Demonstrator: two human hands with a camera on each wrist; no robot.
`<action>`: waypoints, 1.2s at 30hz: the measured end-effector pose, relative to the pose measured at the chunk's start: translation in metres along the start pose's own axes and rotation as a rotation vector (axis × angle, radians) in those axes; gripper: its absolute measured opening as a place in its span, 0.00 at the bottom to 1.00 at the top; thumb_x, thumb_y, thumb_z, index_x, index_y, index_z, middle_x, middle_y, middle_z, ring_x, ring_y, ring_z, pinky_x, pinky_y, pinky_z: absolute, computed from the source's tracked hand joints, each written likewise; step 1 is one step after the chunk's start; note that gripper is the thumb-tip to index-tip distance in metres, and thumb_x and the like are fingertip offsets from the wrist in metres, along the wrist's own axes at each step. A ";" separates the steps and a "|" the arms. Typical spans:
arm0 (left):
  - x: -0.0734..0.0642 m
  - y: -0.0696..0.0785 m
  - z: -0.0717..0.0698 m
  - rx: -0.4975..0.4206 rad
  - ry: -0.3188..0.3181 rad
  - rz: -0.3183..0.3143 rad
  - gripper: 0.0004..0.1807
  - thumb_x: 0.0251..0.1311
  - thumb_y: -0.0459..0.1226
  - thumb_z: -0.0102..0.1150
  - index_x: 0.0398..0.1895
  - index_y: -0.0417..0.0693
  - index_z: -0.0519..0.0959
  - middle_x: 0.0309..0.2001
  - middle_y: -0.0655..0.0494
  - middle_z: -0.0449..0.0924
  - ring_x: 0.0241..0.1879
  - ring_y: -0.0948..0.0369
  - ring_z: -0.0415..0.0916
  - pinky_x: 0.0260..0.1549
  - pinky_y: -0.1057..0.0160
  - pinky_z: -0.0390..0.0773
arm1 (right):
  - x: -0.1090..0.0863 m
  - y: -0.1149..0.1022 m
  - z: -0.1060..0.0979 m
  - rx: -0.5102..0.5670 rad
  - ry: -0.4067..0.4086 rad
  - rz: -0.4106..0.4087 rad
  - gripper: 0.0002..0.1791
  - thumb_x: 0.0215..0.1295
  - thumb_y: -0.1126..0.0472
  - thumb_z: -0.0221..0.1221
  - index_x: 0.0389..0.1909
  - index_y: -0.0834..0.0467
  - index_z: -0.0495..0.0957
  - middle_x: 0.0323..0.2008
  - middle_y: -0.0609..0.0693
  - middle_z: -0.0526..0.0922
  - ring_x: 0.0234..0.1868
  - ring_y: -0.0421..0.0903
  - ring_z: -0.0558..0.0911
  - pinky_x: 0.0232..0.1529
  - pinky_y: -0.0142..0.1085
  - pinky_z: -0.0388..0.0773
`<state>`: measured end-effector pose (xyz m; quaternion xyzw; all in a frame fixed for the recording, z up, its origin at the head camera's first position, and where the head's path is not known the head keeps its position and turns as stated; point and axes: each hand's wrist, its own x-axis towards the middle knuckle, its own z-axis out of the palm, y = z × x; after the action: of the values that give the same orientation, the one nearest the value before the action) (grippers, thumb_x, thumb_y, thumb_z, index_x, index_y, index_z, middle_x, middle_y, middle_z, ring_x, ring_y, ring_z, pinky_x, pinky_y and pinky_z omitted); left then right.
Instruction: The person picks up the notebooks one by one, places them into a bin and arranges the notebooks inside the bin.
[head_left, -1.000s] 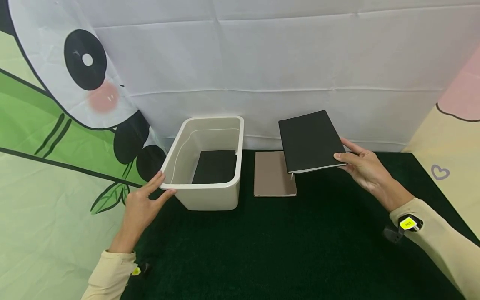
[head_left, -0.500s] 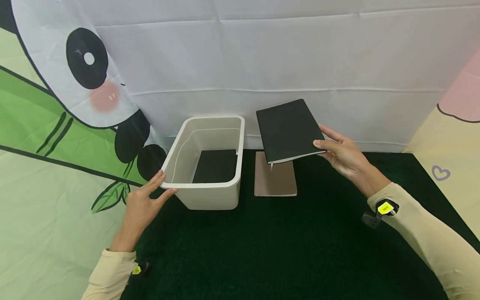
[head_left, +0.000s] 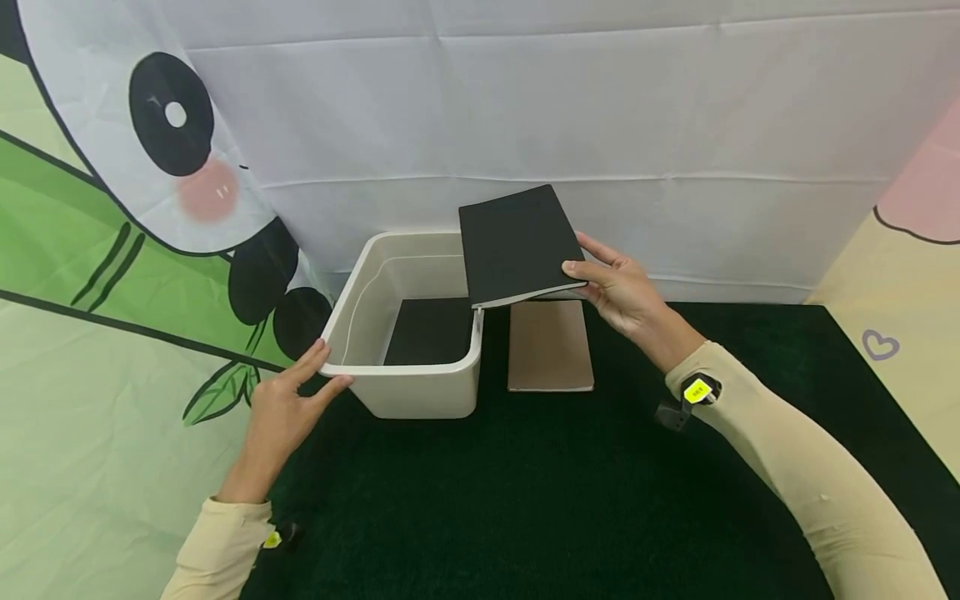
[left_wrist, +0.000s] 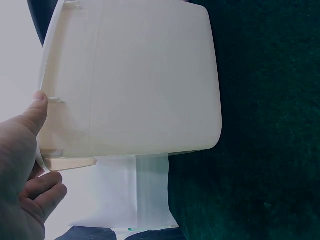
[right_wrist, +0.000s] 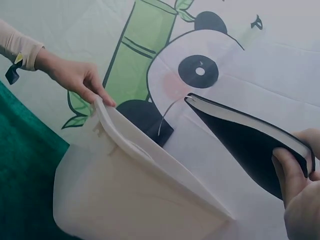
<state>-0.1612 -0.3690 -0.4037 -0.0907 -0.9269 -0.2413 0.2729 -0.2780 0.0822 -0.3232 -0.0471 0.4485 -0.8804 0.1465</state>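
Note:
My right hand point(head_left: 628, 302) pinches a black notebook point(head_left: 517, 246) by its right edge, thumb on top. The notebook is tilted in the air, with its left part over the right rim of a cream plastic bin point(head_left: 420, 395). In the right wrist view, the notebook's white page edges and thin ribbon show. At the bin's front left corner, my left hand point(head_left: 283, 415) grips the rim between thumb and fingers, as the left wrist view also shows. A flat black item point(head_left: 429, 333), partly covered from sight by the bin's walls, lies on the bin's bottom.
A tan notebook point(head_left: 551, 348) lies flat on the dark green tablecloth point(head_left: 525, 500), right of the bin. Behind the table hangs a white cloth backdrop point(head_left: 637, 108) with a panda print on its left side.
My right hand has carried the black notebook leftward and slightly up, from above the tan notebook to the bin's right rim. My left hand has stayed on the bin's corner.

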 end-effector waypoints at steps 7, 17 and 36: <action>0.001 0.002 0.002 0.005 0.013 0.013 0.36 0.53 0.40 0.78 0.65 0.40 0.77 0.66 0.42 0.75 0.57 0.34 0.78 0.49 0.35 0.79 | 0.018 0.016 0.018 -0.043 0.008 -0.005 0.38 0.68 0.78 0.58 0.77 0.54 0.64 0.48 0.51 0.85 0.38 0.42 0.88 0.41 0.31 0.86; 0.002 0.006 0.004 0.011 0.003 -0.006 0.35 0.55 0.41 0.77 0.66 0.41 0.77 0.67 0.44 0.75 0.58 0.34 0.78 0.50 0.35 0.79 | 0.042 0.042 0.039 -0.144 0.020 -0.024 0.37 0.66 0.76 0.63 0.74 0.53 0.69 0.43 0.51 0.86 0.38 0.41 0.87 0.43 0.32 0.85; 0.004 0.013 0.011 0.039 0.019 -0.035 0.35 0.55 0.42 0.77 0.66 0.41 0.77 0.67 0.44 0.75 0.55 0.34 0.80 0.48 0.35 0.80 | 0.078 0.071 0.084 -0.258 0.064 0.019 0.36 0.60 0.75 0.69 0.70 0.54 0.75 0.38 0.54 0.88 0.37 0.43 0.88 0.51 0.39 0.85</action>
<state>-0.1656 -0.3522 -0.4047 -0.0669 -0.9303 -0.2287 0.2790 -0.3191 -0.0460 -0.3343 -0.0330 0.5631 -0.8149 0.1332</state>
